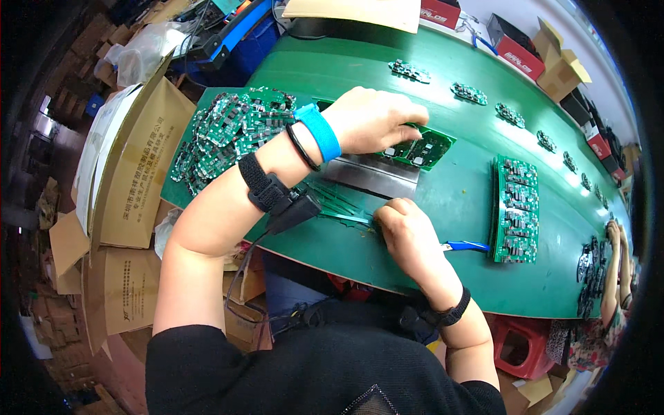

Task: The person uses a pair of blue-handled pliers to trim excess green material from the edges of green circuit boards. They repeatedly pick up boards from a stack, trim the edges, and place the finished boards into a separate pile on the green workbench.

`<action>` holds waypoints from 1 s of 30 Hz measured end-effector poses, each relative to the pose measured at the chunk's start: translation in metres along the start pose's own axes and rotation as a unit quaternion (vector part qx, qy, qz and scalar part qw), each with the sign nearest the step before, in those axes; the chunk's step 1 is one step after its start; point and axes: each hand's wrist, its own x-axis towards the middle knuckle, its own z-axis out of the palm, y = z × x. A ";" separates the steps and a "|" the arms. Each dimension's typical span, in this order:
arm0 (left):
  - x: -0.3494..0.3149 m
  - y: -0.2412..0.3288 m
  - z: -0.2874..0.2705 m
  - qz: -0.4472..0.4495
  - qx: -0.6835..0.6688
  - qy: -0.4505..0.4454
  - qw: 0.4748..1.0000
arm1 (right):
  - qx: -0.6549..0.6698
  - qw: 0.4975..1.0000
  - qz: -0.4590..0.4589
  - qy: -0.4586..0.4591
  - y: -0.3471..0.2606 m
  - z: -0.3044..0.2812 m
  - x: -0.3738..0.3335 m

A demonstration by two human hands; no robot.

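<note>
One green circuit board (434, 149) sits at the far right end of the grey metal block (371, 178) on the tabletop (456, 200), its near-left edge pinched by the left hand (380, 121). Right hand (409, 235) is curled beside the thin green strips (339, 205); cannot tell whether it grips anything. Judged light, stiff and fairly smooth, with fragile components: best held by bare edges, no bending, fingertips off the parts.
</note>
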 end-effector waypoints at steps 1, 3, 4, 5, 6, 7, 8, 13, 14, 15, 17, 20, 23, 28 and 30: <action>0.000 -0.002 0.002 -0.001 0.028 0.003 1.000 | 0.015 1.000 0.009 0.003 0.000 0.000 0.000; 0.001 -0.006 0.007 -0.007 0.039 0.011 0.999 | 0.030 0.999 0.023 0.023 -0.002 -0.001 0.001; 0.002 -0.007 0.010 -0.009 0.044 0.015 0.999 | 0.037 0.998 0.029 0.033 -0.002 -0.001 0.002; 0.008 -0.020 0.019 0.000 0.037 0.032 0.999 | 0.039 0.998 0.030 0.039 0.000 -0.001 0.002; 0.015 -0.037 0.024 0.005 0.032 0.051 0.998 | 0.042 0.998 0.026 0.042 -0.001 -0.001 0.004; 0.025 -0.049 0.026 -0.019 0.002 0.029 0.999 | 0.044 0.998 0.021 0.046 -0.001 -0.001 0.005; 0.034 -0.060 0.030 -0.028 -0.026 0.001 0.999 | 0.046 0.998 0.016 0.046 -0.001 -0.001 0.006; 0.055 -0.088 0.034 -0.054 -0.205 -0.137 0.968 | 0.067 0.996 0.016 0.056 0.004 0.003 0.003; 0.055 -0.089 0.031 -0.062 -0.204 -0.132 0.968 | 0.070 0.995 0.019 0.072 0.003 -0.001 0.004; 0.053 -0.086 0.023 -0.079 -0.210 -0.120 0.967 | 0.075 0.993 0.022 0.087 0.000 -0.005 0.004; 0.049 -0.087 0.016 -0.093 -0.249 -0.082 0.961 | 0.064 0.986 0.021 0.153 -0.002 -0.014 0.005; 0.032 -0.072 -0.004 -0.118 -0.309 -0.071 0.941 | 0.007 0.962 0.162 0.220 0.003 -0.037 0.003; 0.019 -0.052 -0.008 -0.100 -0.394 -0.073 0.911 | 0.085 0.926 0.252 0.267 0.013 -0.051 -0.002; 0.002 -0.036 -0.004 -0.108 -0.414 -0.085 0.900 | 0.320 0.904 0.203 0.199 0.021 -0.048 -0.020; -0.002 -0.036 0.002 -0.131 -0.401 -0.096 0.902 | 0.350 0.898 0.190 0.185 0.018 -0.046 -0.023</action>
